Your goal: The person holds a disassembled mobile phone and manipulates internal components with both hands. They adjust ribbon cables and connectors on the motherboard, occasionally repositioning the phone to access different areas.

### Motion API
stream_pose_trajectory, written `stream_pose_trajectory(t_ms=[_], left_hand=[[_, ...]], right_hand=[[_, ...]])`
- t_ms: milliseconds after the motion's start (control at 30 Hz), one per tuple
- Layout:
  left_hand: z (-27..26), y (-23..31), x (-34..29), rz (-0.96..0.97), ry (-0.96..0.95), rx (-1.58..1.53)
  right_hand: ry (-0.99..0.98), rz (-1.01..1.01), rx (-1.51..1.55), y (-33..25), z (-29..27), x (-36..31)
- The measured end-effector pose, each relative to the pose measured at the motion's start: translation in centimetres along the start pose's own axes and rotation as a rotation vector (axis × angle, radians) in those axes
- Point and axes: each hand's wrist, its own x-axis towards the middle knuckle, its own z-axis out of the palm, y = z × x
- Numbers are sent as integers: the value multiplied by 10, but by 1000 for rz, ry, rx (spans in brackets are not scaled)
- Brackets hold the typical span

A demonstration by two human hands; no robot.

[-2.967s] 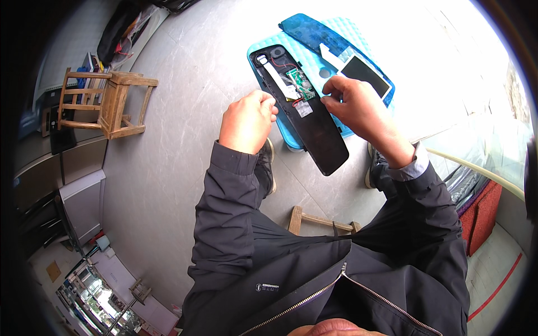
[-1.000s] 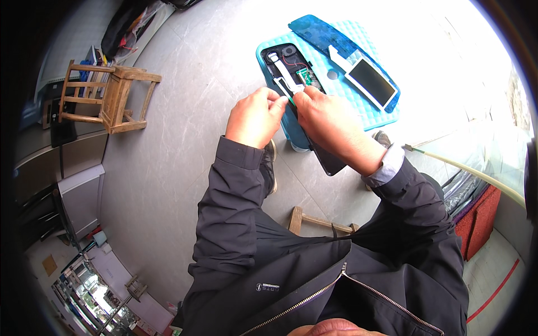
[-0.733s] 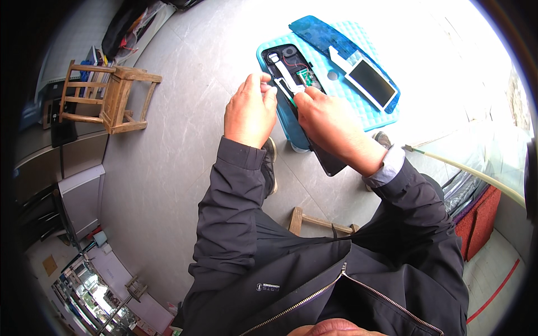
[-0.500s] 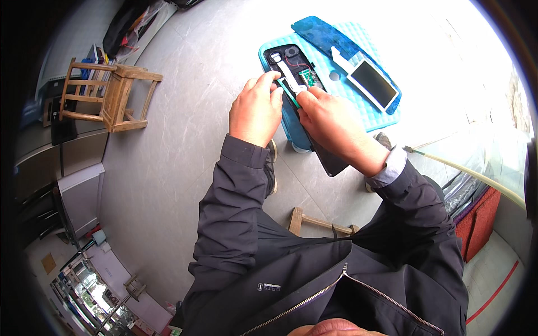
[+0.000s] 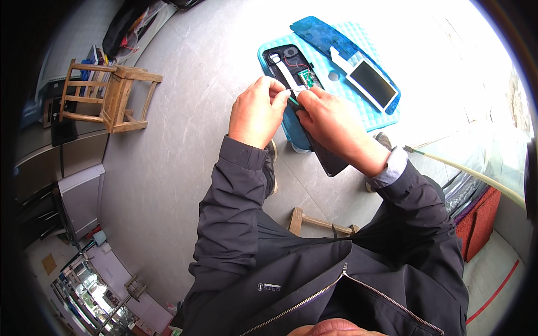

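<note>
An opened black housing (image 5: 326,158) lies across a light-blue plastic stool top (image 5: 367,42). Inside it are a round speaker (image 5: 290,52), a small green circuit board (image 5: 305,75) with red wires, and a white flat strip (image 5: 284,71). My left hand (image 5: 256,112) is at the housing's left edge, thumb and forefinger pinched together near the strip's lower end. Opposite it, my right hand (image 5: 336,120) bends over the housing with its fingers closed by the same spot. A thin pale piece shows between the fingertips; what each hand grips is too small to make out.
Right of the housing, a blue translucent panel (image 5: 319,33) lies on the stool with a white-framed display screen (image 5: 372,85). A wooden chair (image 5: 120,98) stands on the grey tiled floor at left. A glass sheet (image 5: 476,151) and a red-brown mat (image 5: 479,221) are at right.
My left hand's fingers have moved slightly right and lower, from spread along the housing's edge to a pinch close to the right fingertips. The right hand has barely moved.
</note>
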Motion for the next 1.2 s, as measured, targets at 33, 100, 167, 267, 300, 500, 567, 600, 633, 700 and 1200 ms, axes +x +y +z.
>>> stream_pose_trajectory(t_ms=[33, 100, 167, 267, 300, 500, 567, 600, 633, 700, 1200], left_hand=[[0, 1, 1, 6, 3, -21], [1, 1, 1, 10, 9, -53], [1, 1, 1, 8, 18, -77], [2, 0, 2, 1, 32, -122], [2, -1, 3, -1, 38, -89], [2, -6, 2, 83, 96, 162], [3, -6, 1, 83, 84, 177], [4, -6, 1, 84, 83, 184], [4, -5, 1, 85, 82, 191], [5, -5, 2, 78, 80, 195], [4, -5, 10, -6, 10, -20]], right_hand=[[5, 5, 13, 0, 0, -1], [30, 1, 32, 0, -2, -1], [65, -11, 43, 2, -6, -1], [31, 1, 16, 6, -14, -1], [38, 16, -27, 7, -17, -1], [49, 33, -38, 14, -23, -1], [26, 42, -63, 15, -25, -3], [23, 38, -69, 16, -26, -3], [17, 38, -78, 16, -26, -4], [22, 21, -84, 16, -26, -5], [25, 11, -70, 17, -24, -7]])
